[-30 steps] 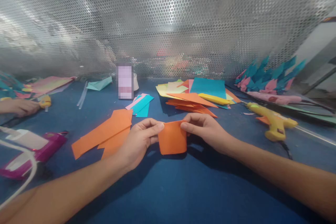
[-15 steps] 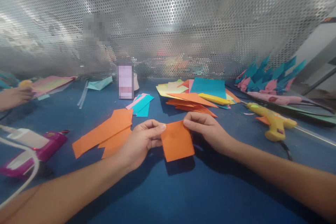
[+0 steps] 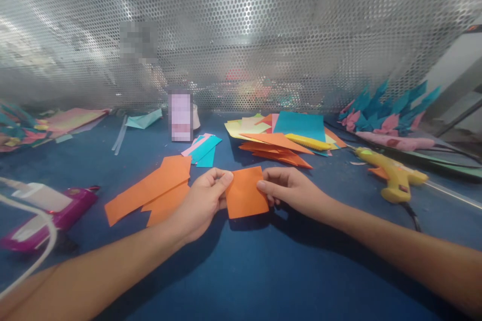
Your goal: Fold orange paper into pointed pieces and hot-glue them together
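A square of orange paper (image 3: 246,193) is held up over the blue table between both hands. My left hand (image 3: 207,198) pinches its left edge near the upper corner, thumb on the near face. On the opposite edge, my right hand (image 3: 286,185) grips the paper with the thumb in front and the fingers behind. Several orange paper pieces (image 3: 150,193) lie on the table beside my left forearm. Beyond the hands are folded orange papers (image 3: 276,150), with a yellow cutter knife (image 3: 309,142) resting on the pile.
A yellow glue gun (image 3: 395,175) with its cord lies at the right, near a pink glue gun (image 3: 395,141). At the left sits a magenta power strip (image 3: 81,203) with a white cable. A phone (image 3: 181,115) stands upright before the perforated metal panel (image 3: 244,35).
The orange paper has shifted slightly left and up and turned a little. My right hand's hold has slid down its right edge. Another person's hand at the far left has gone from view.
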The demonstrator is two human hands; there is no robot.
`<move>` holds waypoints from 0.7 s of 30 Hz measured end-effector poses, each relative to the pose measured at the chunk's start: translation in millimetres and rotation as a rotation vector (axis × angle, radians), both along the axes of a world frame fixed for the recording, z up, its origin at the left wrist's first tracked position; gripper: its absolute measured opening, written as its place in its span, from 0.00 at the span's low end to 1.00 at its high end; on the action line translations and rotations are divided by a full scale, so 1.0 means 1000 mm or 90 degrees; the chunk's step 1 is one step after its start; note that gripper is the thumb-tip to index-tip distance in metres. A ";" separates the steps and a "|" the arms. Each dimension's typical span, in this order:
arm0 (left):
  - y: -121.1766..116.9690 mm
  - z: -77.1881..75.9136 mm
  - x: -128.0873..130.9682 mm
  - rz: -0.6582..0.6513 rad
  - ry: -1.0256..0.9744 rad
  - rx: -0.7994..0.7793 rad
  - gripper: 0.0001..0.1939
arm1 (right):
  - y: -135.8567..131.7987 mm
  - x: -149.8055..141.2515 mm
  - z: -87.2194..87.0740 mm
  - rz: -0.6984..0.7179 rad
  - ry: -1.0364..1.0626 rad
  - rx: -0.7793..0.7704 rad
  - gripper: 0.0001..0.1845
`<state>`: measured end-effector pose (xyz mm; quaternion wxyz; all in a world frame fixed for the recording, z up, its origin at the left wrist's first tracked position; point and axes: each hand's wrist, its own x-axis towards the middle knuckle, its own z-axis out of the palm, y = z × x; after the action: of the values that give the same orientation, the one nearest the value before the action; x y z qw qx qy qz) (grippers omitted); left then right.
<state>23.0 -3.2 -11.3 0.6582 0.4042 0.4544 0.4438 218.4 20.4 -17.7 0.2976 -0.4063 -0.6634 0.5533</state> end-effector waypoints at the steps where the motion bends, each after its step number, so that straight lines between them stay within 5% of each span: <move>1: 0.000 0.001 0.000 -0.004 0.014 0.009 0.14 | 0.000 0.000 0.000 -0.004 -0.001 0.003 0.21; 10: 0.004 0.000 -0.002 -0.025 0.108 0.128 0.09 | 0.003 -0.002 -0.003 -0.031 -0.037 0.032 0.17; 16: 0.006 -0.008 -0.009 -0.043 0.302 0.251 0.11 | 0.002 -0.002 0.000 -0.035 -0.046 0.033 0.18; 21: 0.002 -0.005 -0.006 -0.044 0.228 0.223 0.11 | -0.001 -0.001 0.001 -0.011 0.008 0.011 0.23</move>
<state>17.5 -1.3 -15.9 0.5020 0.5997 0.4657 0.4142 217.7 19.2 -16.6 0.3097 -0.4059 -0.6629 0.5476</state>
